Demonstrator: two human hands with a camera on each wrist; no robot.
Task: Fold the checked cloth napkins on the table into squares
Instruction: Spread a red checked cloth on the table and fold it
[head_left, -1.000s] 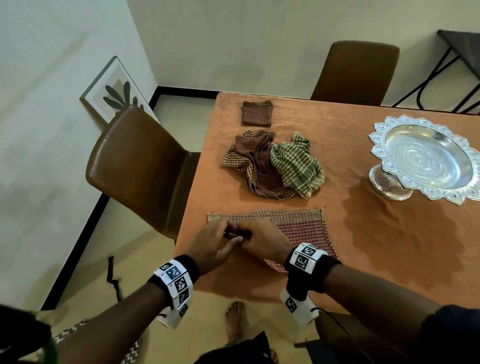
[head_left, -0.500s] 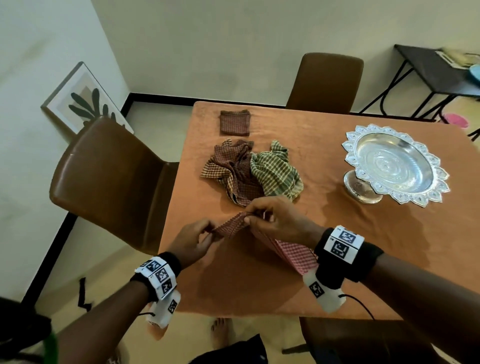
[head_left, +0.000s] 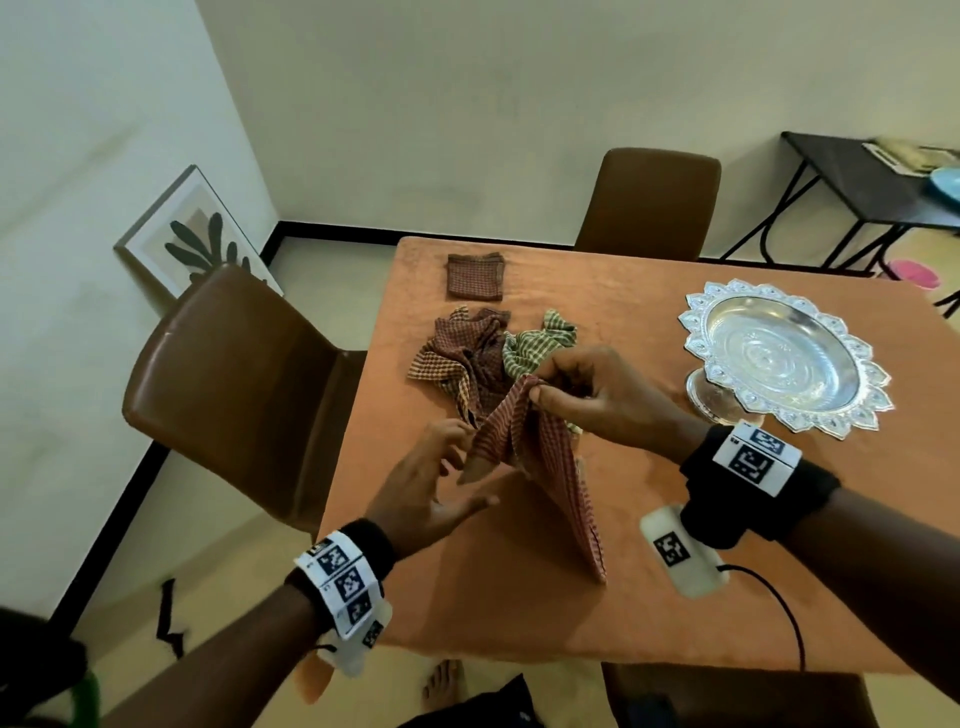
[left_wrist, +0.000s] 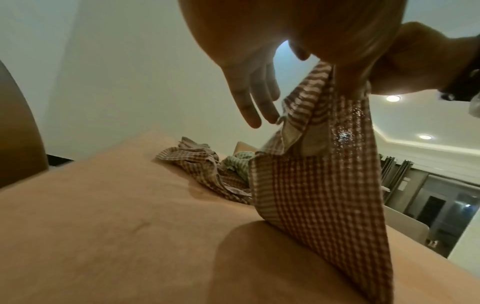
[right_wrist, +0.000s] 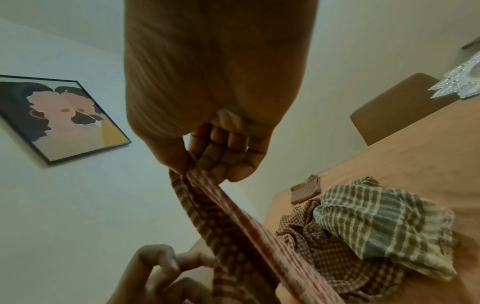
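My right hand (head_left: 537, 389) pinches the top of a red checked napkin (head_left: 550, 467) between thumb and curled fingers and holds it above the table. The cloth hangs in loose folds, and its lower corner touches the orange table (head_left: 649, 597). In the right wrist view the pinch (right_wrist: 197, 166) is plain on the napkin (right_wrist: 233, 236). My left hand (head_left: 457, 452) is beside the cloth's left edge. In the left wrist view its fingertips (left_wrist: 259, 111) lie straight against the hem of the napkin (left_wrist: 311, 185), gripping nothing. Behind lie a crumpled brown napkin (head_left: 462, 358) and a green one (head_left: 535, 343).
A folded brown checked square (head_left: 475, 275) lies near the table's far left corner. A silver pedestal dish (head_left: 779, 353) stands at the right. Brown chairs stand at the left (head_left: 234, 379) and far side (head_left: 649, 202). A black side table (head_left: 872, 182) is beyond.
The red napkin lay flat under both hands; it is now lifted off the table. My right hand has risen with its top, and my left hand has let go of its end.
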